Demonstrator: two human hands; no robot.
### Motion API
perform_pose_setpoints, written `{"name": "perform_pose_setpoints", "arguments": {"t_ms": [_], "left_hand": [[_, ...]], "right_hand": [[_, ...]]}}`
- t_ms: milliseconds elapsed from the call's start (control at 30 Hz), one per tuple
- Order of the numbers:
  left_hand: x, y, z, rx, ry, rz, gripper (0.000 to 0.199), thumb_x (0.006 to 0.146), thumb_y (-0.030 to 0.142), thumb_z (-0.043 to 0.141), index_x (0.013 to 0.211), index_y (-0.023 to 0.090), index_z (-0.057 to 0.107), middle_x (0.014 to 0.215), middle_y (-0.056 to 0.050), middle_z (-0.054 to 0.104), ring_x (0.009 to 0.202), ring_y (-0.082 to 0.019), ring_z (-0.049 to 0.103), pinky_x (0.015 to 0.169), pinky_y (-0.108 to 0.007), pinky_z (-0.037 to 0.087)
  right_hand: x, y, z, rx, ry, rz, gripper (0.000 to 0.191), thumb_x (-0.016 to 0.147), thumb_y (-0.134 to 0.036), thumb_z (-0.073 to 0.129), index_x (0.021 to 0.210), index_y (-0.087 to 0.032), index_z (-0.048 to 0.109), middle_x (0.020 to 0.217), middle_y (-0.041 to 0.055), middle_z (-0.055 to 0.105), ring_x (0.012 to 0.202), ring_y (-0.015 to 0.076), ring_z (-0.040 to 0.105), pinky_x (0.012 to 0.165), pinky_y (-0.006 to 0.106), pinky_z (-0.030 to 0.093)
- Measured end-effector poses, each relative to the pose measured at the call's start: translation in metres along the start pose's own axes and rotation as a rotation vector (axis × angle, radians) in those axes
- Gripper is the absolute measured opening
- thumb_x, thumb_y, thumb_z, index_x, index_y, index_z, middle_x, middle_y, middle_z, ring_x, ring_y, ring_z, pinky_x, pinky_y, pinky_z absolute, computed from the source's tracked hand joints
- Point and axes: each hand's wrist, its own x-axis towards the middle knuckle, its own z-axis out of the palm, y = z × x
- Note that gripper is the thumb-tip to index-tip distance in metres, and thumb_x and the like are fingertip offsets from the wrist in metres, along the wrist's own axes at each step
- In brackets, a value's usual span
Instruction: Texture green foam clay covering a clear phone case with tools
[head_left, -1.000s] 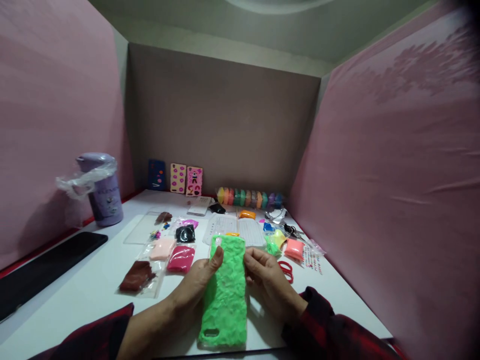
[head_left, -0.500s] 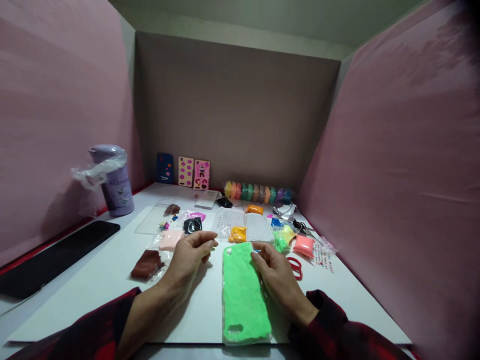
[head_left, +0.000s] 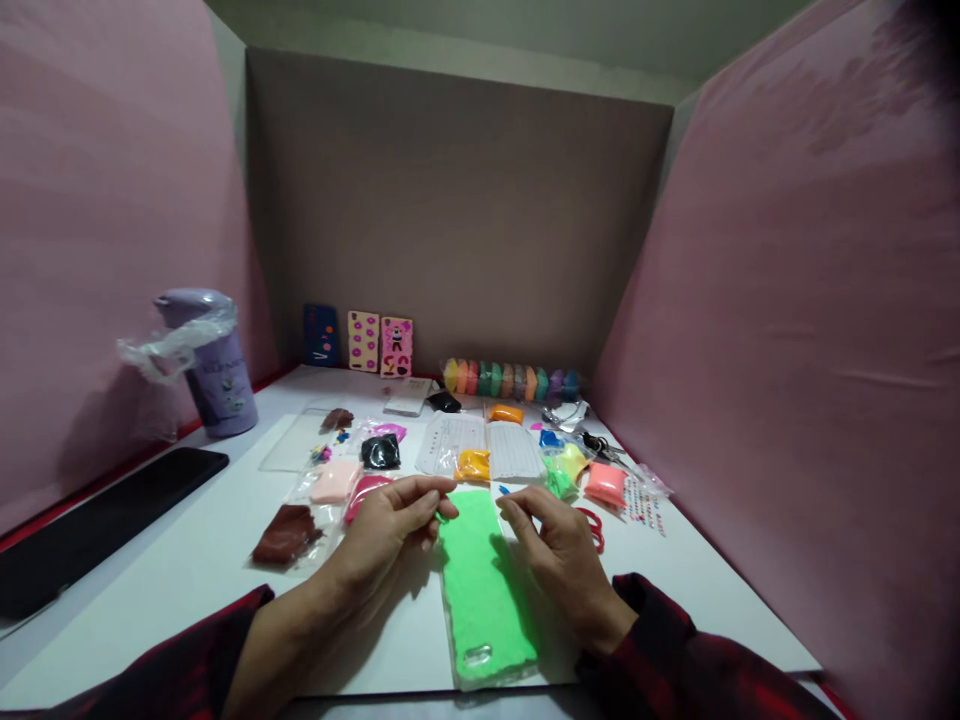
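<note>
A phone case covered in bright green clay [head_left: 487, 590] lies on the white board in front of me, its camera cutout filled over or hidden at the far end and an oblong opening at the near end. My left hand [head_left: 394, 525] hovers at its upper left corner, thumb and fingertips pinched around what looks like a small bit of green clay. Over the right edge, my right hand [head_left: 559, 550] is closed with thumb and forefinger together; whatever they hold is hidden. A small blue tip shows beside those fingers.
Packets of brown clay [head_left: 285, 535], black clay [head_left: 380, 451] and coral clay [head_left: 604, 484] lie around. Red-handled scissors [head_left: 595, 530] sit right of my hand. A purple tumbler [head_left: 221, 375] and black phone [head_left: 112, 525] stand left. Decorated cases [head_left: 364, 341] lean at the back.
My left hand has moved right to the case's upper corner. My right hand has come off the case's upper edge slightly. The view has shifted a little.
</note>
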Motion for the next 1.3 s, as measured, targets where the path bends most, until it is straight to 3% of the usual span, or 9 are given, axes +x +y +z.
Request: {"name": "perform_pose_setpoints", "arguments": {"t_ms": [200, 400, 700, 867, 1000, 1133, 1300], "left_hand": [[-0.005, -0.002, 0.007, -0.140, -0.112, -0.059, 0.023, 0.068, 0.019, 0.076, 0.090, 0.013, 0.073, 0.082, -0.005, 0.066, 0.055, -0.006, 0.055, 0.052, -0.017, 0.041], [-0.010, -0.007, 0.014, -0.119, -0.188, -0.090, 0.027, 0.071, 0.024, 0.076, 0.096, 0.015, 0.070, 0.075, -0.002, 0.064, 0.054, -0.006, 0.055, 0.052, -0.016, 0.042], [-0.007, -0.010, 0.013, 0.075, -0.228, -0.126, 0.027, 0.076, 0.038, 0.070, 0.090, 0.015, 0.068, 0.053, -0.002, 0.064, 0.043, -0.008, 0.054, 0.042, -0.017, 0.041], [-0.011, -0.008, 0.019, 0.141, -0.218, -0.127, 0.026, 0.069, 0.032, 0.076, 0.086, 0.013, 0.070, 0.064, -0.004, 0.068, 0.042, -0.009, 0.057, 0.035, -0.016, 0.039], [-0.014, -0.006, 0.022, 0.213, -0.215, -0.154, 0.029, 0.068, 0.030, 0.076, 0.091, 0.013, 0.071, 0.059, -0.002, 0.066, 0.036, -0.009, 0.054, 0.031, -0.016, 0.036], [-0.011, -0.002, 0.019, 0.189, -0.126, -0.046, 0.021, 0.069, 0.031, 0.075, 0.080, 0.013, 0.071, 0.060, -0.002, 0.066, 0.039, -0.008, 0.053, 0.032, -0.016, 0.037], [-0.005, 0.004, 0.013, 0.209, -0.080, 0.047, 0.018, 0.073, 0.025, 0.072, 0.085, 0.013, 0.068, 0.066, -0.002, 0.068, 0.050, -0.008, 0.058, 0.051, -0.019, 0.047]], "right_hand": [[-0.003, -0.009, -0.001, 0.095, -0.126, -0.246, 0.013, 0.089, -0.023, 0.051, 0.091, -0.018, 0.063, 0.079, 0.0051, 0.062, 0.072, 0.0172, 0.057, 0.066, 0.029, 0.043], [-0.005, -0.011, 0.001, 0.104, -0.197, -0.313, 0.012, 0.090, -0.023, 0.050, 0.089, -0.019, 0.062, 0.081, 0.0054, 0.065, 0.076, 0.0173, 0.059, 0.068, 0.029, 0.045], [-0.007, -0.012, -0.001, 0.041, -0.085, -0.331, 0.010, 0.088, -0.018, 0.051, 0.082, -0.018, 0.060, 0.069, 0.0029, 0.062, 0.064, 0.0158, 0.055, 0.059, 0.028, 0.041], [-0.007, -0.010, 0.000, 0.005, -0.057, -0.397, 0.015, 0.088, -0.014, 0.048, 0.081, -0.018, 0.059, 0.069, 0.0030, 0.063, 0.064, 0.0156, 0.057, 0.060, 0.027, 0.041], [-0.007, -0.007, -0.001, -0.038, -0.043, -0.372, 0.014, 0.087, -0.018, 0.050, 0.074, -0.019, 0.057, 0.063, 0.0012, 0.060, 0.057, 0.0138, 0.054, 0.054, 0.025, 0.039], [-0.006, -0.007, -0.003, -0.024, -0.047, -0.283, 0.015, 0.086, -0.023, 0.055, 0.071, -0.018, 0.056, 0.061, 0.0003, 0.059, 0.054, 0.0126, 0.053, 0.053, 0.025, 0.039], [-0.005, -0.005, -0.004, 0.055, -0.061, -0.138, 0.013, 0.086, -0.025, 0.056, 0.075, -0.018, 0.057, 0.060, -0.0013, 0.057, 0.051, 0.0107, 0.047, 0.049, 0.023, 0.037]]}}
